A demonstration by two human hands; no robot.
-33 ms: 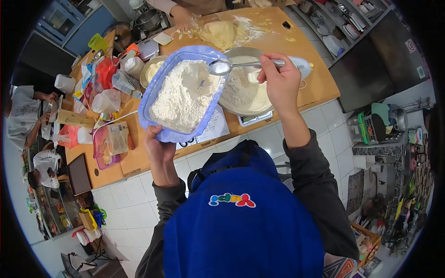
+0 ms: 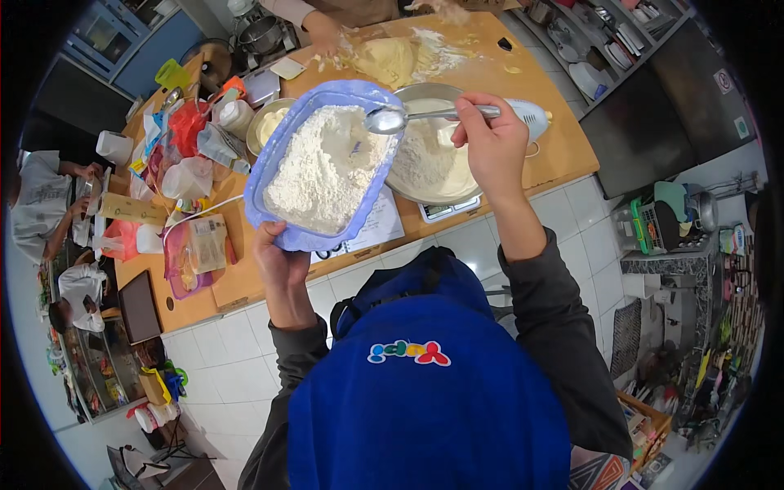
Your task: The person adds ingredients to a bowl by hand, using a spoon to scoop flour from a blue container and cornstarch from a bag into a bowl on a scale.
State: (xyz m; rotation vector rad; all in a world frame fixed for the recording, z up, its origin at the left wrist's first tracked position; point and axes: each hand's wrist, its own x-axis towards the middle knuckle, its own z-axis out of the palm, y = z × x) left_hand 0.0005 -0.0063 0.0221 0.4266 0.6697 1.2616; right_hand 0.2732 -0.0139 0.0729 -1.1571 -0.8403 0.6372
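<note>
With our left hand (image 2: pixel 283 265) we hold a lavender tray (image 2: pixel 310 239) by its near left corner; the thumb lies upon the rim, and the other fingers are mostly hidden below, so we cannot tell how they are placed. The tray is in the air, above the near part of the wooden table (image 2: pixel 563 147), and a white flour-like powder (image 2: pixel 306 175) fills much of it. The fingers of our right hand (image 2: pixel 496 143) are narrow, pinched around the handle of a metal spoon (image 2: pixel 386 121). The round end of this spoon is over the far right corner of the tray; we cannot tell whether it touches anything there. Below the spoon's handle, beside the tray, is a wide metal bowl (image 2: pixel 449 92), in which we see greyish-white powder (image 2: pixel 420 159). A white scale (image 2: pixel 449 210) shows at its near edge. Farther away lies yellowish dough (image 2: pixel 388 61), with another person's hand (image 2: pixel 324 37) near it
</note>
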